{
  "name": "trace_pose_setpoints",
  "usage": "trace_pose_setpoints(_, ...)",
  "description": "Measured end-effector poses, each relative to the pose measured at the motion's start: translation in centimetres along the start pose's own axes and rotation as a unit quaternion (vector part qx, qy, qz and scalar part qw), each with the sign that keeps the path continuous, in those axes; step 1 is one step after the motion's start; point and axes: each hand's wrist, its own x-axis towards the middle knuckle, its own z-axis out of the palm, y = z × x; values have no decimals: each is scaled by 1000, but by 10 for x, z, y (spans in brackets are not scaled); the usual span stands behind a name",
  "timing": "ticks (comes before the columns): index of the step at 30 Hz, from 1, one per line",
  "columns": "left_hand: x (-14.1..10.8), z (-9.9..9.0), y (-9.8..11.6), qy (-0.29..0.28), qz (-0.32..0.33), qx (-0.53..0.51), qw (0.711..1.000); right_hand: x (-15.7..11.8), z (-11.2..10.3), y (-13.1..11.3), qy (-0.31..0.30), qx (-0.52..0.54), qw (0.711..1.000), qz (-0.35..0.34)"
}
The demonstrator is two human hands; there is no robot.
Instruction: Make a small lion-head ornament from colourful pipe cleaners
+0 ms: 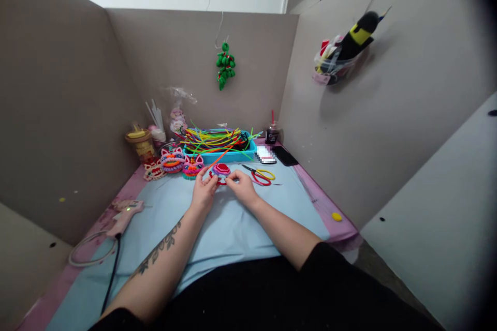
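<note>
Over the middle of the blue cloth, my left hand (204,190) has its thumb and fingers closed on a small craft piece of coiled pipe cleaners (221,168) in red, pink and purple. An orange pipe cleaner (222,156) sticks up and to the right from the same hand. My right hand (241,186) pinches at the near right edge of the piece, where small details are too fine to make out. Just right of it lie scissors (259,174) with red and yellow handles. Finished-looking pipe-cleaner animal faces (193,166) sit beyond my left hand.
A blue tray (217,156) full of coloured pipe cleaners stands at the back. A pink glue gun (126,217) with a cord lies left. A phone (284,155), a drink cup (272,133) and a yellow disc (336,216) are on the right. Grey panels enclose the table.
</note>
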Motion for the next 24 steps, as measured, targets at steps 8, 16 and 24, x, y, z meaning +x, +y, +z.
trace_pose_setpoints(8, -7, 6, 6, 21, 29, -5, 999, -3, 6, 2, -25, -2, 1000, -11)
trace_pose_setpoints(16, -6, 7, 11, 31, 29, -5, 999, -3, 6, -3, -9, 26, 1000, 5)
trace_pose_setpoints(24, 2, 0, 7, 40, 1, -34, 999, -1, 9, 7, -25, 100, 994, 30)
